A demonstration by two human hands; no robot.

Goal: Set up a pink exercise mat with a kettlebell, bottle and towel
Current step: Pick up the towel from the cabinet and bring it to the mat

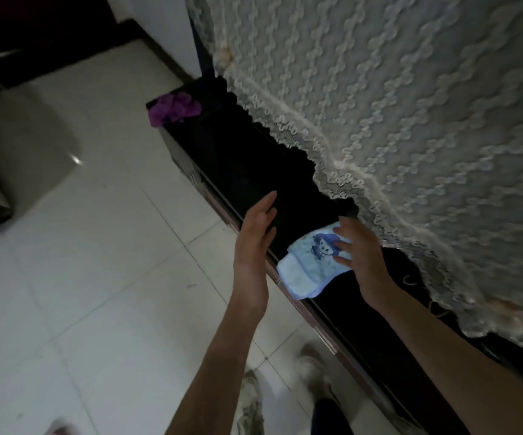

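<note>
A small folded light-blue towel (309,266) with a cartoon print lies on the front edge of a dark low cabinet top (238,158). My right hand (359,249) hovers over its right side with fingers spread, fingertips at or just above the cloth. My left hand (255,243) is held edge-up just left of the towel, fingers straight and apart, holding nothing. No mat, kettlebell or bottle is in view.
A cream lace cloth (410,136) drapes over the cabinet's back and right. A purple cloth (174,108) sits at the cabinet's far end. White tiled floor (97,277) lies to the left, with a grey stool (18,146) there. My feet are below.
</note>
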